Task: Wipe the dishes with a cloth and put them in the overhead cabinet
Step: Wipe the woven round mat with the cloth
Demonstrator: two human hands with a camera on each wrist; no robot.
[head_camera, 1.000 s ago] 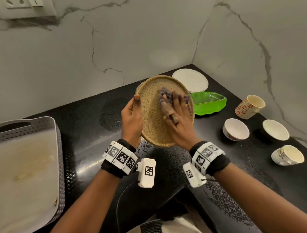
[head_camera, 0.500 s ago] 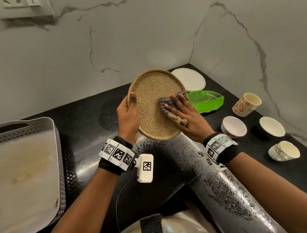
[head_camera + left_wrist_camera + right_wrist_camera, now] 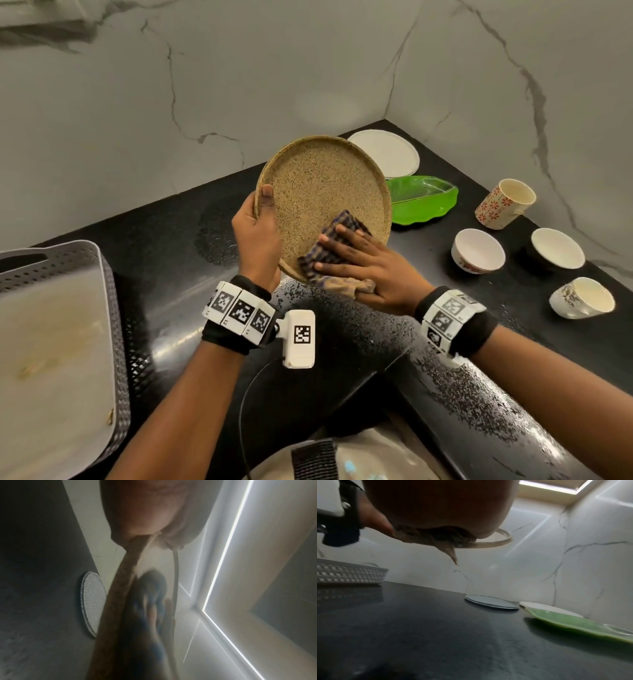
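Above the table (image 3: 164, 260): we tilt the speckled plate (image 3: 318, 192) up, face open for wiping.
Left hand (image 3: 257, 240): grip clamped on its rim, steadying.
Right hand (image 3: 370, 267): fingers flat, pressing the cloth (image 3: 329, 253) low.

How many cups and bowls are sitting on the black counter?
4. Floral cup near the wall, white bowl in front of it, another white bowl to its right, patterned cup nearest. Others may be out of view.
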